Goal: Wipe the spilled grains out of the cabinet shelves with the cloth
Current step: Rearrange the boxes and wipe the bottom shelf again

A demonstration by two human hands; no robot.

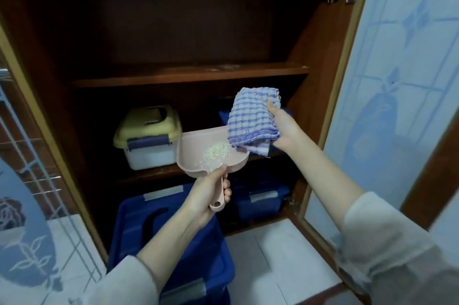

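Because both cabinet doors stand swung wide, the left door (22, 217) with its frosted flower pattern leaves the shelves open to reach; on the middle shelf (154, 173) a yellow-lidded box (146, 136) sits well to the left, away from the working spot. Just right of it, the left hand (208, 193) has its fingers curled round the handle of a pink dustpan (196, 155), with the pan tipped a little and its open lip toward the shelf edge, a placing that looks meant to catch whatever is swept off; a small heap of pale grains (216, 152) already lies in the pan, sliding toward the handle end. Below, a large blue bin (173, 242) stands on the floor. Further right, the folded blue-checked cloth (253, 123) hangs just over the pan's far corner; the right hand (283, 128) pinches it firmly, thumb on the front and fingers hidden behind, seemingly poised to brush the shelf toward the pan. At the far right, the right door (409, 81) is out of the way; whether more grains lie on the dark shelves cannot be told.
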